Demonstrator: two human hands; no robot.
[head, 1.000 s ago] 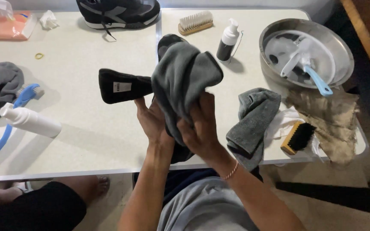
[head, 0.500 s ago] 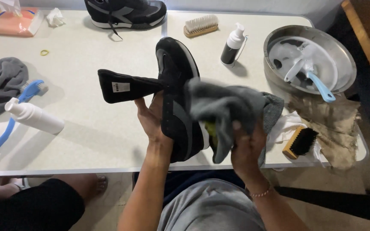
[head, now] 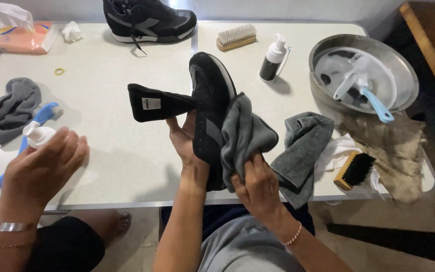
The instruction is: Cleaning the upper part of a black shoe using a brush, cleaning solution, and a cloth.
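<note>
So the white counter [head: 127,151] took up most of the view, with a seam running down its middle, and pretty much everything sat on it. Over on the right was a big round metal basin [head: 404,65] holding foamy water and a light blue-handled brush [head: 376,103], with a grubby tan rag [head: 393,151] spread just in front of it. At the far edge sat a second black sneaker [head: 149,20], laces hanging loose. The black shoe [head: 210,111] in hand was held up above the middle of the counter, toe pointing away, its tongue [head: 154,103] pulled out and sticking off to the left. The left hand [head: 185,141] had it from underneath, grip clamped around the shoe's side. The right hand [head: 258,189] had its grip bunched tight on a grey cloth [head: 245,133] that was pressed against the shoe's right side. Just right of that a second grey towel [head: 300,148] lay crumpled at the near edge, and a wooden brush with black bristles [head: 353,168] sat next to it on something white. Another person's hand [head: 41,168] at the lower left was wrapped over a white pump bottle [head: 39,135], with a blue brush [head: 31,123] and a grey rag [head: 8,108] close by. Further back were a dark pump bottle [head: 272,58], a pale-bristled wooden brush [head: 236,36], an orange tissue pack [head: 18,38] and a tiny yellow rubber band [head: 59,71].
</note>
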